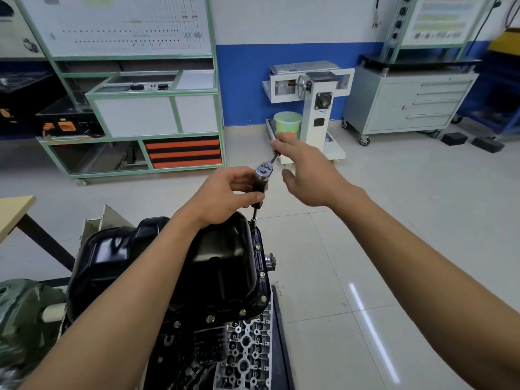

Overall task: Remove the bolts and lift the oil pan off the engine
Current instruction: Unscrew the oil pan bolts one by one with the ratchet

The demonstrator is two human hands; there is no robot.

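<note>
A black oil pan sits on top of an engine, low in the middle of the view, with its rim flat against the engine. Several bolts show along the pan's right and near edges, all seated in the rim.

The left hand reaches over the pan. Its grip is pinched on the dark shaft just under the head of a ratchet, thumb on the near side and fingers curled round the far side. Below that hand a thin extension bar runs down to the pan's far right corner. A socket at its lower end meets the rim there, though the bolt under it is hidden.

The right hand is farther out, over the ratchet's handle, which slants up and away from the head. The fingers lie stretched across the far part of the handle and the thumb is spread apart below it. This grip looks spread, pressing on the handle rather than wrapped round it, though the blur there makes that hard to be sure of.

The corner of a pale wooden tabletop shows at the left edge. Across the tiled floor a green-framed display stand holds orange and black drawers. A white stand with a handwheel is against the blue wall, with a light green bucket beside its base. A grey drawer cabinet on wheels stands to the right.
</note>
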